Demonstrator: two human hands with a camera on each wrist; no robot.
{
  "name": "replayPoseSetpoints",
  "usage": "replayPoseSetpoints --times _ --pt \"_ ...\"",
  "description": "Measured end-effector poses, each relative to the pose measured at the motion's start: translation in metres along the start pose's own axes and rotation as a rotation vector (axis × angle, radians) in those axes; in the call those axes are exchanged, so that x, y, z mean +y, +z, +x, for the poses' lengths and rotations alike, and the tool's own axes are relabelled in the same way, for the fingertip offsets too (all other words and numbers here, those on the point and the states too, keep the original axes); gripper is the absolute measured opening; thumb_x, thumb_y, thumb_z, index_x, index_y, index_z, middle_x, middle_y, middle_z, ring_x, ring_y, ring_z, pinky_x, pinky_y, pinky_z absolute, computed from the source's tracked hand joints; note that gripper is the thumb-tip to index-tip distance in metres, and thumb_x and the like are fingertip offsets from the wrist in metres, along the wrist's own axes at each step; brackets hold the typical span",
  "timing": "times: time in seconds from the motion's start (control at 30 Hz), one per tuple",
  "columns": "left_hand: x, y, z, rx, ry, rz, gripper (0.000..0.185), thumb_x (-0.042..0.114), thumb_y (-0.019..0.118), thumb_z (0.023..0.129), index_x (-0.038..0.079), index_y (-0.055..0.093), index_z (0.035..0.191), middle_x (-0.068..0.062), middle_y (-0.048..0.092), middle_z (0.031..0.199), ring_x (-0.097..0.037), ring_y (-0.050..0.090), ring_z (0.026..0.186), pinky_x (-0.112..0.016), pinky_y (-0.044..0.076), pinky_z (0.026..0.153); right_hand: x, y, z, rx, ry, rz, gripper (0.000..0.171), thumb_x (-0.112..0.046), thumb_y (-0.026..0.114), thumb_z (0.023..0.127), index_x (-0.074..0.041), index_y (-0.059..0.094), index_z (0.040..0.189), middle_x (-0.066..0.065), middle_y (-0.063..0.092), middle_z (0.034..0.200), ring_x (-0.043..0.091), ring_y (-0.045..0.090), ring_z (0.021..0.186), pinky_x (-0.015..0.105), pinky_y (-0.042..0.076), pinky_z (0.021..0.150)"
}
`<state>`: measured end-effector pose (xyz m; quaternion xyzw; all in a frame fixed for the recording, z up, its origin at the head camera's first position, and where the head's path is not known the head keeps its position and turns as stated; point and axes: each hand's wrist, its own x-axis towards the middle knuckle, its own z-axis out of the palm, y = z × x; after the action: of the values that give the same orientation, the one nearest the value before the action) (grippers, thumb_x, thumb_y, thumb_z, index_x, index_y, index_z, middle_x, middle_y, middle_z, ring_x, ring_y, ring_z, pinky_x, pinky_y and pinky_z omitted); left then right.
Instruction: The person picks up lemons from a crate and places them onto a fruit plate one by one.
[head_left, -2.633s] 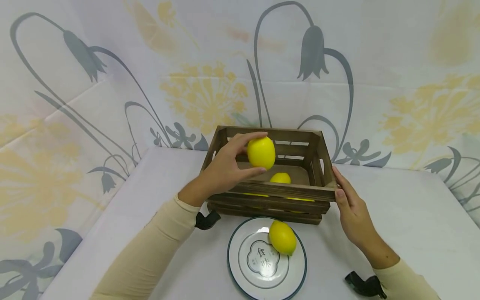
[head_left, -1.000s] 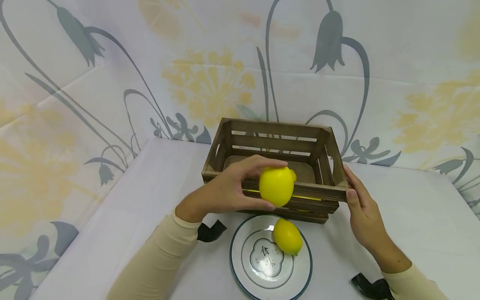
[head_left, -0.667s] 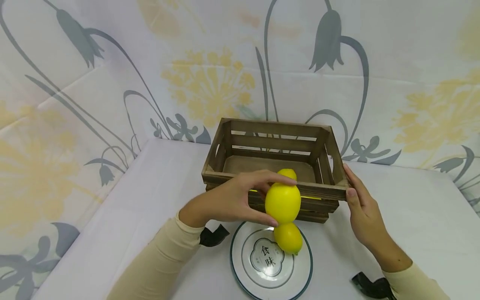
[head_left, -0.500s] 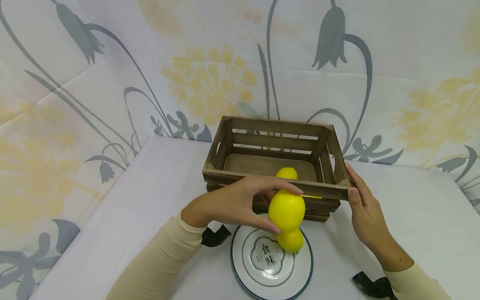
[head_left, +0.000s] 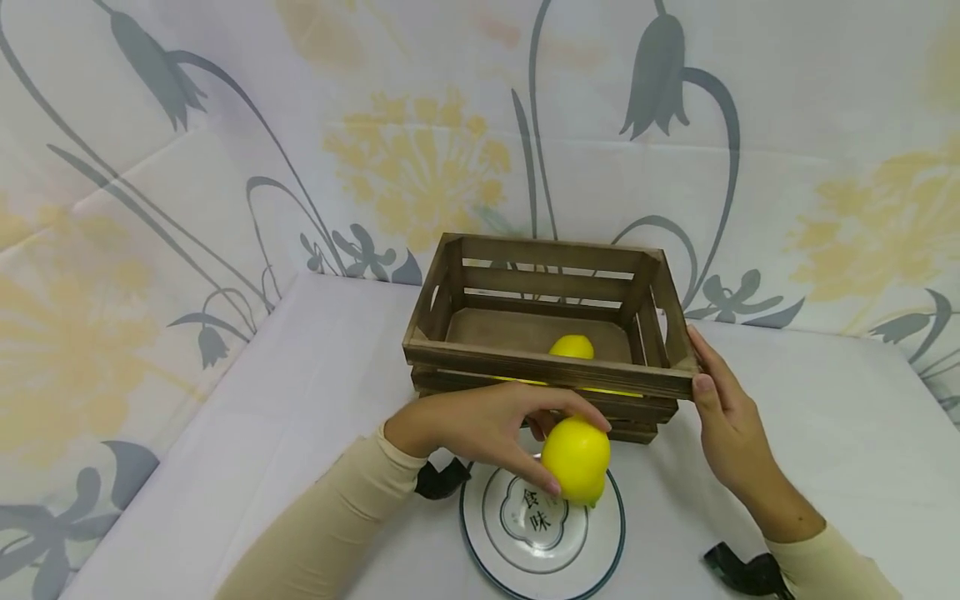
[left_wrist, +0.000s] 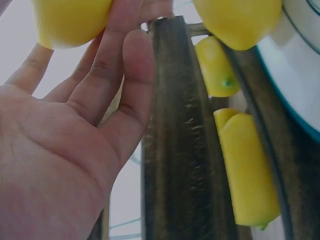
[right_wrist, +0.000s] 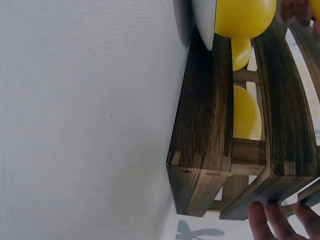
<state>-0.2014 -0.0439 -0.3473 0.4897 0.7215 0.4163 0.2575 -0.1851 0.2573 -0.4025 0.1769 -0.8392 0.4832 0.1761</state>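
Note:
In the head view my left hand (head_left: 487,423) pinches a yellow lemon (head_left: 576,457) between thumb and fingertips, above a white plate with a dark rim (head_left: 480,550). The held lemon mostly hides another lemon (head_left: 594,493) on that plate; the right wrist view shows the plate's lemon (right_wrist: 245,17) more fully. Behind the plate stands a brown slatted wooden crate (head_left: 540,362) with a lemon (head_left: 572,347) inside; more yellow shows between its slats. My right hand (head_left: 735,433) rests against the crate's right end, its fingers (right_wrist: 274,220) extended along the outside.
A dark curved object (head_left: 442,478) sits by the left wrist, and a similar one (head_left: 742,572) by the right wrist. White cloth (head_left: 840,442) covers the table. A floral-patterned backdrop (head_left: 420,167) rises close behind the crate.
My left hand has carried the lemon out from over the crate, forward and down to above the plate. The right hand has stayed against the crate's right end. The view has shifted slightly.

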Motion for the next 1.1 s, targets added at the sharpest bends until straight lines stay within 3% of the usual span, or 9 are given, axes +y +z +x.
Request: replayPoseSetpoints --times 0.6,0.9,1.1 --pt "-0.016 0.011 0.011 -0.079 -0.023 0.01 0.07 0.019 0.085 0.081 0.018 0.05 0.141 0.003 0.056 0.142 -0.002 0.052 0.11 -0.019 0.05 0.096 0.003 0.001 0.0 0.002 -0.006 0.0 0.054 -0.007 0.037 0.108 -0.023 0.029 0.159 -0.003 0.033 0.162 -0.008 0.034 0.14 0.002 0.031 0.106" --pt "-0.018 0.013 0.013 -0.18 -0.079 -0.036 0.068 0.017 0.083 0.083 0.017 0.049 0.143 0.005 0.053 0.142 -0.001 0.053 0.111 -0.019 0.051 0.096 0.003 0.001 0.001 0.001 -0.005 0.001 0.054 -0.007 0.037 0.107 -0.023 0.029 0.158 -0.001 0.034 0.162 -0.008 0.035 0.14 0.002 0.032 0.105" --pt "-0.019 0.015 0.014 -0.229 -0.076 -0.071 0.069 0.015 0.082 0.084 0.016 0.048 0.144 0.004 0.052 0.142 -0.001 0.052 0.113 -0.019 0.05 0.098 0.002 0.001 0.001 0.002 -0.008 0.006 0.054 -0.007 0.037 0.108 -0.022 0.03 0.158 0.0 0.034 0.162 -0.008 0.035 0.139 0.002 0.032 0.105"
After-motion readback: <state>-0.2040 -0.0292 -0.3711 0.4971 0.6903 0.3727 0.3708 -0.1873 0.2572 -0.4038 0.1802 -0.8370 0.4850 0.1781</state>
